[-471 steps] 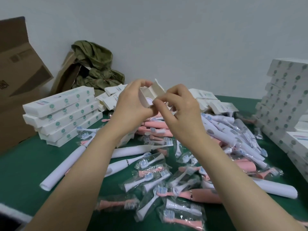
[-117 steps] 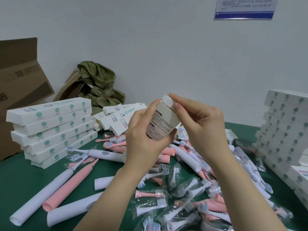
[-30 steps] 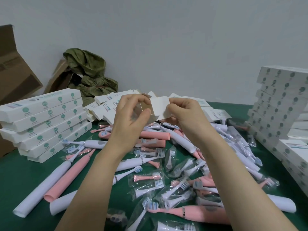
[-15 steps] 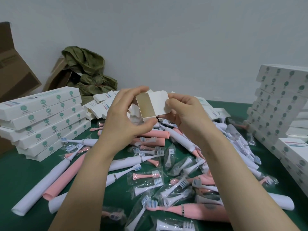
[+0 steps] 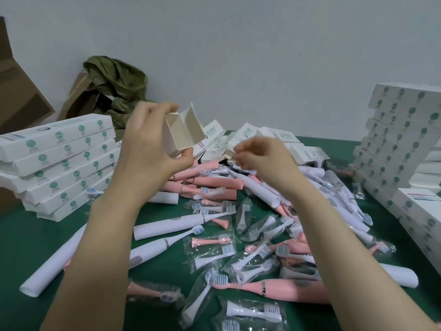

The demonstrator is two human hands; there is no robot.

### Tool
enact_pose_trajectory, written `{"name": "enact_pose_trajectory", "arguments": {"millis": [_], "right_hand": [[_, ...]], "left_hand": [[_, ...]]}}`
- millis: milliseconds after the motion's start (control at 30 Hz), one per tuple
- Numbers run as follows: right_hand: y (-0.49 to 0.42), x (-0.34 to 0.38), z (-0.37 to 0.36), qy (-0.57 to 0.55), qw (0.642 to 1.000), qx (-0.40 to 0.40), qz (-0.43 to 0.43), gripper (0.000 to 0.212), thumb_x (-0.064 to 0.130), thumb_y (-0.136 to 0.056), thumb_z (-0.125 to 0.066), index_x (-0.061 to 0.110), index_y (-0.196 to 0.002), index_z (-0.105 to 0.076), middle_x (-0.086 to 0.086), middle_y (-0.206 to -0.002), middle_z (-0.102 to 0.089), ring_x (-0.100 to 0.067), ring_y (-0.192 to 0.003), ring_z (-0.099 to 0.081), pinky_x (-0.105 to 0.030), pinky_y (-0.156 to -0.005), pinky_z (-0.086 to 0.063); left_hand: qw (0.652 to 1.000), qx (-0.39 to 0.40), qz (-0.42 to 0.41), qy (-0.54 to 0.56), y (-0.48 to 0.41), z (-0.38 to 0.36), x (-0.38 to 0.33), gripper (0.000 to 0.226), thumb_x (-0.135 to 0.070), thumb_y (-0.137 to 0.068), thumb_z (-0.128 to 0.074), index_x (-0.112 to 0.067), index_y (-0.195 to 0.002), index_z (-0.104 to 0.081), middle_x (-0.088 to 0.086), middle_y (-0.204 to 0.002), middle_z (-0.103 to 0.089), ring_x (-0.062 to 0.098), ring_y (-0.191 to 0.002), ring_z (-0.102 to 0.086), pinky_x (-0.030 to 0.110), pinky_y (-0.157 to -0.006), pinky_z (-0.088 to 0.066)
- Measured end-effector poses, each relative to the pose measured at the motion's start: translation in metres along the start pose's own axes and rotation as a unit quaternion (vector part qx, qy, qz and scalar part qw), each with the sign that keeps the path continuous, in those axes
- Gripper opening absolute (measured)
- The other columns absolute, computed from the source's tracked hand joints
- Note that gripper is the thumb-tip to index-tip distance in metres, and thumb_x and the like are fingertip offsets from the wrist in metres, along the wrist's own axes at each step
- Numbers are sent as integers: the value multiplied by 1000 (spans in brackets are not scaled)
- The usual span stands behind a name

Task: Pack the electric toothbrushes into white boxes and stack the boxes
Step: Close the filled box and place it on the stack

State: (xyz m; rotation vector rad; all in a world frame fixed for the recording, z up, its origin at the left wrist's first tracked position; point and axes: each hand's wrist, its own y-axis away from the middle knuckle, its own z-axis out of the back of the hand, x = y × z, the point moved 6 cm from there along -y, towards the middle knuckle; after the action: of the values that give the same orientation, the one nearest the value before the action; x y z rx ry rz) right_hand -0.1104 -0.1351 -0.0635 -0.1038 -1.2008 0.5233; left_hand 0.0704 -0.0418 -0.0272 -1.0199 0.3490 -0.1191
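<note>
My left hand (image 5: 148,144) grips a white box (image 5: 183,132) above the table, its open end and flaps turned towards me and its beige inside showing. My right hand (image 5: 260,156) hovers just right of the box with loosely curled fingers and holds nothing. Below both hands lies a heap of pink and white electric toothbrushes (image 5: 210,185) and bagged brush heads (image 5: 214,254) on the green table (image 5: 28,240). A stack of packed white boxes (image 5: 59,161) stands at the left. A taller stack of white boxes (image 5: 401,139) rises at the right.
Flat unfolded white boxes (image 5: 245,137) lie behind the heap. Brown cardboard cartons (image 5: 16,91) and an olive green cloth (image 5: 117,87) stand against the wall at the back left. More white boxes (image 5: 422,211) sit along the right edge.
My right hand has let go of the box flap and dropped away to the right. My left hand has tilted the box so its open end faces me.
</note>
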Motion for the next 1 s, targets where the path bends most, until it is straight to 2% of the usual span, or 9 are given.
{"name": "enact_pose_trajectory", "arguments": {"millis": [133, 233, 367, 467, 600, 733, 867, 933, 1000], "right_hand": [[2, -40, -51, 373, 916, 143, -35, 32, 5, -93, -49, 10, -123, -57, -12, -127, -57, -26, -106, -58, -36, -92, -48], [-1, -57, -67, 450, 879, 158, -10, 33, -1, -91, -44, 7, -122, -54, -13, -125, -50, -29, -110, -52, -35, -83, -45], [-13, -68, -68, 505, 850, 149, -3, 26, 10, -97, -43, 8, -119, -56, -16, -126, -46, -31, -119, -39, -36, -92, -37], [-14, -75, -69, 529, 834, 157, -14, 27, 7, -97, -38, 4, -122, -49, -19, -126, -47, -33, -119, -38, -37, -92, -33], [-8, -78, -71, 455, 873, 176, -8, 20, 13, -97, -44, 5, -115, -47, -14, -114, -55, -29, -109, -47, -34, -81, -40], [-4, -69, -58, 394, 905, 161, -1, 25, 15, -95, -49, 13, -119, -56, -10, -114, -61, -23, -100, -54, -35, -84, -48], [0, -40, -3, 148, 989, 20, -6, 15, 17, -84, -68, 21, -98, -67, 8, -92, -68, -12, -83, -64, -17, -67, -51], [7, -22, 33, 35, 996, -82, 6, 14, 15, -82, -67, 27, -88, -70, 13, -85, -70, -4, -78, -66, -20, -69, -55], [13, -11, 61, -39, 985, -166, 9, 19, 13, -82, -67, 28, -94, -71, 10, -86, -72, -5, -80, -67, -24, -73, -57]], "left_hand": [[999, -4, 42, 24, 15, -8, 11, 63, -9, -64, -77, -2, -123, -56, 17, -113, -50, 14, -100, -44, 16, -83, -30], [999, 7, 27, 31, 19, -15, 7, 63, -20, -64, -70, -2, -123, -56, 14, -112, -51, 14, -102, -44, 23, -88, -35], [997, 7, 16, 80, 23, -20, 1, 67, -14, -66, -77, -2, -127, -53, 11, -116, -50, 3, -104, -40, 0, -92, -25], [992, -31, 40, 117, 27, -16, 3, 68, -23, -67, -72, -8, -131, -51, -1, -117, -47, -2, -106, -40, 0, -93, -25], [981, -78, 99, 149, 32, -12, 14, 70, -29, -67, -73, -16, -132, -50, -8, -116, -46, 0, -106, -44, 6, -93, -32], [981, -77, 98, 150, 35, -15, 11, 70, -30, -66, -74, -15, -130, -51, -10, -116, -49, -8, -105, -43, 3, -91, -30], [978, -72, 110, 163, 39, -22, 10, 72, -27, -67, -81, -18, -131, -50, -16, -119, -51, -15, -108, -42, 3, -93, -31], [977, -69, 120, 160, 40, -27, 9, 74, -23, -68, -83, -18, -133, -49, -15, -122, -49, -9, -109, -42, 4, -93, -31], [976, -57, 137, 162, 40, -36, 5, 75, -24, -69, -81, -19, -136, -47, -16, -122, -47, -8, -109, -39, 4, -92, -29]]}}
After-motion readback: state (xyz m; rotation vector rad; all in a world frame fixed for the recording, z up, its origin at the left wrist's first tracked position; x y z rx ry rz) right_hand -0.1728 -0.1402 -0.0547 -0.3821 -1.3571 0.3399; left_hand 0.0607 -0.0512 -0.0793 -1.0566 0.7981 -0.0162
